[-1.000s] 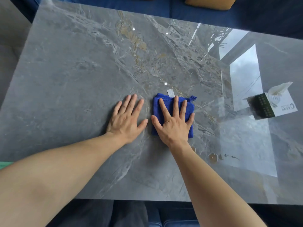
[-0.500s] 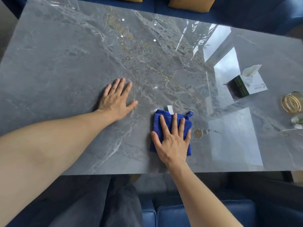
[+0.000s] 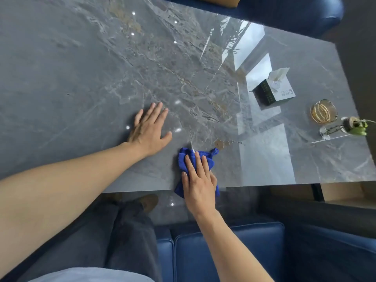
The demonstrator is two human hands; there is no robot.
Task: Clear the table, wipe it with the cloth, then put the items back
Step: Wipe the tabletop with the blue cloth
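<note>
Cloth (image 3: 183,157) first: the blue square sits right at the near edge of the tabletop (image 3: 71,82). Its nearest corner hangs just over that edge, and its longer side runs from the edge away from me. My right hand (image 3: 200,184) lies flat on top of it, fingers straight and close together, pressing it down rather than gripping. My left hand (image 3: 149,131) is open too, palm down on the bare surface, just beside the cloth to its left and a little farther in; it holds nothing. So the right hand is the one on the cloth. I judge the next stroke is its job, with the left only bracing.

Farther off, toward the right end, the tissue box (image 3: 273,89), a glass dish (image 3: 323,111) with gold rings in it and a small glass vase (image 3: 343,129) with a green sprig stand well apart from the cloth. They lie to the right and away from my right hand, so a sweep that way would meet them. To my eye that end isn't cleared yet.
</note>
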